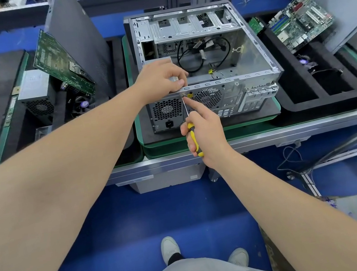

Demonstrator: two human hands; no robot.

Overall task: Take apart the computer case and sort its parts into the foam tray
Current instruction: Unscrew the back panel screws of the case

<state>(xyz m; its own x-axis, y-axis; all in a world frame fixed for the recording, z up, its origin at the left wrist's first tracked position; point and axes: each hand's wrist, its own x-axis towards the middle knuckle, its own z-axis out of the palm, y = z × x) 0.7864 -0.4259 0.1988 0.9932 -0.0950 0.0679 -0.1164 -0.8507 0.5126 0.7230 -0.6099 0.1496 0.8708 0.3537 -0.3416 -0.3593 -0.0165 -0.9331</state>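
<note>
**Two hands on one open silver metal computer case (233, 99)**

The case is lying on its side on the green-rimmed black mat (271, 109), at the middle of the bench's near edge. The left hand (161, 79) is curling its fingers over the case's upper rear edge, gripping it; the right hand (204, 131) is grasping the yellow-and-black screwdriver (193, 137), index finger stretching along the shaft, tip meeting the rear panel near its top; the black foam tray (332, 102) is sitting just right of the mat, a green motherboard (300, 20) leaning at its far end.
</note>
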